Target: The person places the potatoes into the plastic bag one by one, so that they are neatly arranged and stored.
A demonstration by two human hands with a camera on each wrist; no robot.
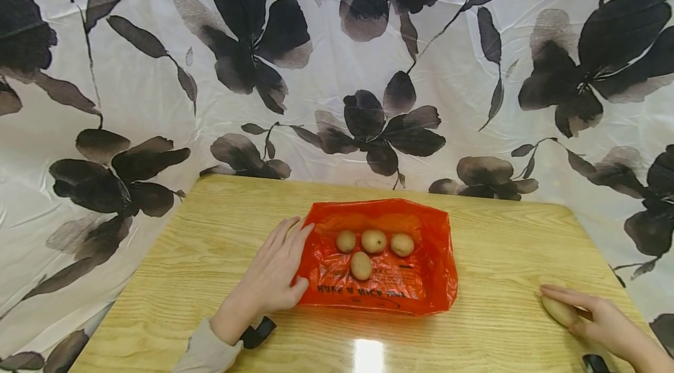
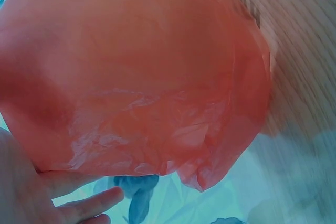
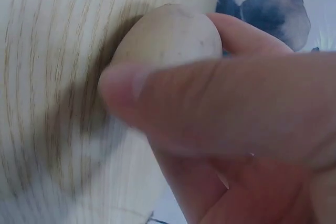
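Note:
A red plastic bag [image 1: 437,268] lies spread open at the middle of the table, its sides standing up and dark lettering on its front part. Inside it are several potatoes [image 1: 361,266], most of them in a row at the back. My left hand [image 1: 276,276] is at the bag's left side, fingers fairly straight along the edge and thumb spread toward the front corner. In the left wrist view its fingers [image 2: 89,205] show beside the bag's wall. Far to the right, my right hand [image 1: 605,320] grips another potato [image 3: 168,40] between thumb and fingers, close over the table.
The light wooden table [image 1: 500,256] reaches back to a white floral cloth [image 1: 337,57] hanging behind it, which also shows at both sides. Dark straps [image 1: 258,332] are on both wrists. A bright reflection falls on the table in front of the bag.

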